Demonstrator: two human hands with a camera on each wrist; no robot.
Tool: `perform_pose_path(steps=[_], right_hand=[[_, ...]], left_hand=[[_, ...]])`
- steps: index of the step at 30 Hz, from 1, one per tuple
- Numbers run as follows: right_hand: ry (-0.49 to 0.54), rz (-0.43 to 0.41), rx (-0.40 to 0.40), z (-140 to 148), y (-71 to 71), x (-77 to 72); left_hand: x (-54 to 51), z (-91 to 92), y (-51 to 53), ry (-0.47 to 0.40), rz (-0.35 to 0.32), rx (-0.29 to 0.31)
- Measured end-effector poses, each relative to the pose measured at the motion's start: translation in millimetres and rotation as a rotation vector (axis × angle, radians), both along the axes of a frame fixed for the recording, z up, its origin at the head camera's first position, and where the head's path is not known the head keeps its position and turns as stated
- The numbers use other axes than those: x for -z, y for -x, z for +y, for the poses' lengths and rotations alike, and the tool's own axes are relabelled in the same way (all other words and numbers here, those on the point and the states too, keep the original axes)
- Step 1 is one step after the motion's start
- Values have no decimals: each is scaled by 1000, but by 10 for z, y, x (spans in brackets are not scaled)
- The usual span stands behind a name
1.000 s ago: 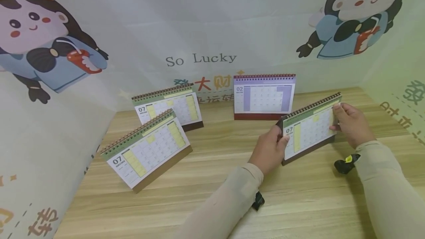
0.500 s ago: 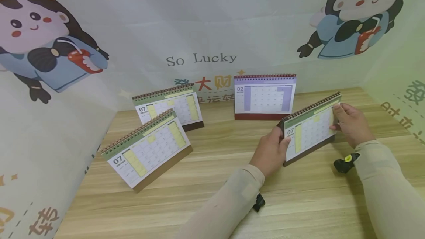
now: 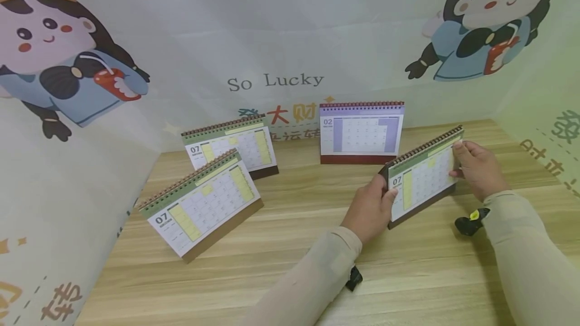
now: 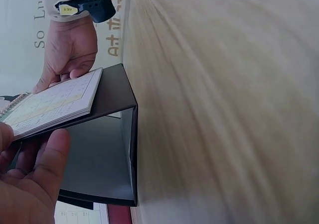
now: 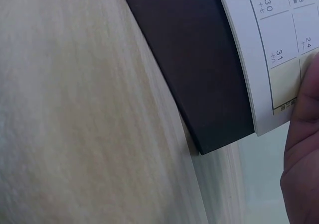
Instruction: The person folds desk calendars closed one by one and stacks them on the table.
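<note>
My two hands hold a green-topped desk calendar (image 3: 426, 182) showing 07, at the right of the head view. My left hand (image 3: 369, 210) grips its left edge, thumb on the page front and fingers behind. At the right edge, my right hand (image 3: 482, 170) pinches the pages, its thumb on the front. In the left wrist view the calendar's dark stand (image 4: 112, 92) is folded into a hollow triangle, its base along the table. Close up in the right wrist view, the dark base strip (image 5: 194, 69) runs beneath the white pages. Some fingers are hidden behind the calendar.
A purple calendar (image 3: 360, 132) marked 02 stands behind, close to the held one. To the left are a green calendar with a brown base (image 3: 208, 205) and, partly hidden behind it, another green one (image 3: 267, 147). Printed cloth walls (image 3: 362, 39) enclose the wooden table (image 3: 254, 275).
The held calendar has turned very slightly, its left end coming a little nearer and its right end shifting left with my right hand. Both grips stay the same.
</note>
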State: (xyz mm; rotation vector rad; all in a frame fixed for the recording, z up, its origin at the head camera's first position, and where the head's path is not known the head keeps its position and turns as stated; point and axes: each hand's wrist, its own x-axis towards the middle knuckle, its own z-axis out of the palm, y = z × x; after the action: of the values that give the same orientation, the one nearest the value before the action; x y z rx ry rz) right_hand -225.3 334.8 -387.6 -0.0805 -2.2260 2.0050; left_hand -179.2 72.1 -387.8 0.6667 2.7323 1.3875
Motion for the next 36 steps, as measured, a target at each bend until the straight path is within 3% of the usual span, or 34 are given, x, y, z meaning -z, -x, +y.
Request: perform_pose_path(steps=[6, 14, 19, 26, 32, 36], right_hand=[[-25, -6, -11, 15, -1, 1], [64, -17, -31, 38, 4, -2], [119, -15, -48, 56, 9, -2], [89, 6, -60, 56, 3, -12], [68, 2, -43, 58, 6, 0], [62, 1, -38, 52, 14, -2]], left_hand=[[6, -1, 6, -19, -12, 3], [10, -34, 16, -3, -2, 5], [-14, -126, 34, -40, 15, -6], [-8, -235, 55, -132, -20, -101], [-11, -245, 50, -132, -22, -163], [-11, -232, 34, -131, -78, -191]])
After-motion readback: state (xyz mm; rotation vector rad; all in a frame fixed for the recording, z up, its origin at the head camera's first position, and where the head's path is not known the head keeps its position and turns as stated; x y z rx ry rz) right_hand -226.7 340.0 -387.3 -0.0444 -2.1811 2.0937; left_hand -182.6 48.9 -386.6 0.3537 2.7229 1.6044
